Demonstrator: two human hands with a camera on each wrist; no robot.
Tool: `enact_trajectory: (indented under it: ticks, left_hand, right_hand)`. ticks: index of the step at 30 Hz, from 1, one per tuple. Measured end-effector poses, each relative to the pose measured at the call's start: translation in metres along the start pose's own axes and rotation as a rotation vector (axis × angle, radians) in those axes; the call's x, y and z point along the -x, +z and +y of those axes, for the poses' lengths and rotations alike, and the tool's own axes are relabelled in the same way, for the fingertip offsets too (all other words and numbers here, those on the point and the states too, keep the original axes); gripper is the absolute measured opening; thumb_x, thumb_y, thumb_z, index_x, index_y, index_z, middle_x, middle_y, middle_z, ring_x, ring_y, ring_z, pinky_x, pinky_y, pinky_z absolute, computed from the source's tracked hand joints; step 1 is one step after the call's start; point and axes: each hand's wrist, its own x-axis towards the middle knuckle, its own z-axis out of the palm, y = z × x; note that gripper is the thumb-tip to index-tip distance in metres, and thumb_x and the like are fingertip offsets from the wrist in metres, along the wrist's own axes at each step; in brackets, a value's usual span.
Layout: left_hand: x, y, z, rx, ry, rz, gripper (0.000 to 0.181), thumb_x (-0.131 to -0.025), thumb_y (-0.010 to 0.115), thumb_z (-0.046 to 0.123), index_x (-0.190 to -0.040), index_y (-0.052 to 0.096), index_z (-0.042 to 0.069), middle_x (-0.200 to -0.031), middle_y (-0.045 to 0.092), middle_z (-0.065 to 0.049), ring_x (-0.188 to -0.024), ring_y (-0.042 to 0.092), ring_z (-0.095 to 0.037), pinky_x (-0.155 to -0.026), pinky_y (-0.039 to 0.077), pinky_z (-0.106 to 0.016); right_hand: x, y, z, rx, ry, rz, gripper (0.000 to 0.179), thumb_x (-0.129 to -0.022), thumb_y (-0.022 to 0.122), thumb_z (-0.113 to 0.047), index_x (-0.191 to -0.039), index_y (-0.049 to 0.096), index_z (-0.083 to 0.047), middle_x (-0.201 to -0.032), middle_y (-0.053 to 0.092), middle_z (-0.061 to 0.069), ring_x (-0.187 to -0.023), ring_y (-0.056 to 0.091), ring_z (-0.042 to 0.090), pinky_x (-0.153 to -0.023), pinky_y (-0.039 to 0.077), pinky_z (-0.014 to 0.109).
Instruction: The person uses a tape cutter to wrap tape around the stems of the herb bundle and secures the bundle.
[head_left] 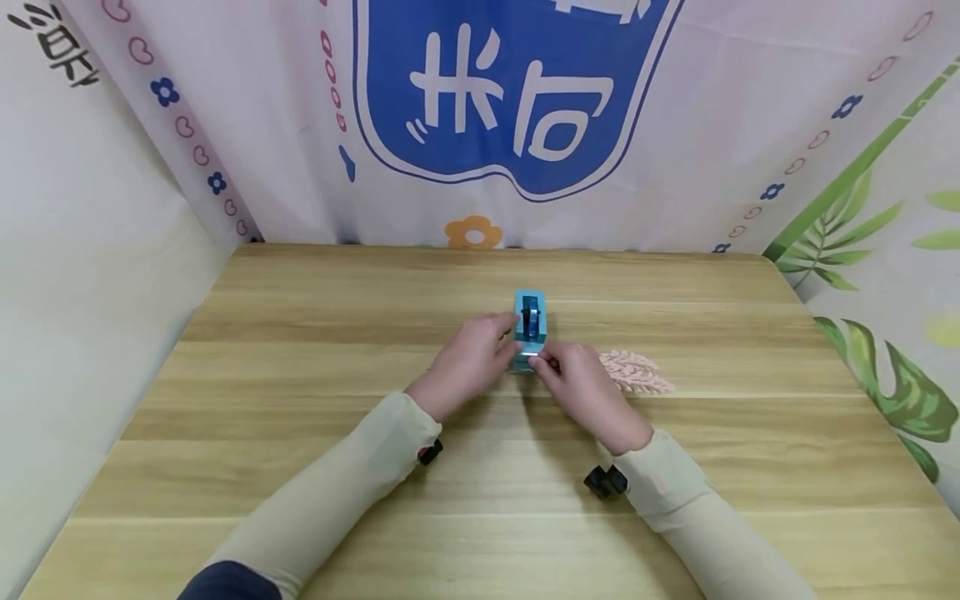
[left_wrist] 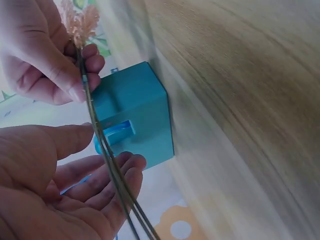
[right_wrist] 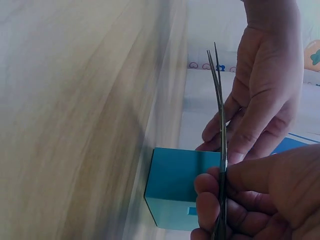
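Observation:
My right hand pinches the thin dark stems of pink dried-flower sprigs between thumb and curled fingers. A short band shows round the stems by the right thumb. My left hand is cupped around the lower stems, its thumb and fingers spread apart; the stems cross in front of its fingers in the left wrist view. Just beyond both hands stands a turquoise tape dispenser, with a dark-and-blue wheel in its top opening. The left fingers are beside its left side.
The dispenser stands on a wood-grain table. A white printed curtain hangs along the table's back edge, and a leaf-patterned cloth is at the right. Small black devices sit at both wrists.

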Motion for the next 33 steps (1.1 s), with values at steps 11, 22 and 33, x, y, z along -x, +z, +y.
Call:
enact_trajectory:
  ticks: [11,22,33]
  left_hand:
    - [-0.0073,0.0061,-0.0024,0.016,-0.041,-0.071,0.05,-0.107,0.061,0.025,-0.152,0.053,0.007,-0.155,0.057,-0.013,-0.141,0.058,-0.026,-0.114,0.05,-0.044]
    - [-0.0076,0.006,-0.0029,0.036,-0.064,-0.072,0.049,-0.107,0.062,0.027,-0.152,0.054,0.009,-0.155,0.057,-0.011,-0.107,0.065,-0.019,-0.091,0.056,-0.034]
    - [-0.0094,0.0045,-0.0024,0.015,-0.076,-0.084,0.05,-0.107,0.062,0.028,-0.152,0.054,0.011,-0.156,0.056,-0.008,-0.106,0.064,-0.018,-0.089,0.054,-0.032]
  right_hand:
    - [0.0016,0.0018,0.0027,-0.011,-0.016,0.015,0.025,-0.105,0.064,-0.017,-0.084,0.067,-0.004,-0.067,0.055,0.001,-0.057,0.045,0.011,-0.053,0.037,0.024]
    - [0.0015,0.0005,0.0047,0.014,-0.047,0.016,0.025,-0.104,0.066,-0.016,-0.081,0.066,-0.007,-0.066,0.053,0.0,-0.057,0.043,0.011,-0.053,0.035,0.024]
    - [0.0017,-0.0002,0.0051,0.033,-0.071,0.018,0.027,-0.103,0.067,-0.016,-0.078,0.062,-0.009,-0.065,0.052,-0.001,-0.056,0.042,0.01,-0.052,0.034,0.023]
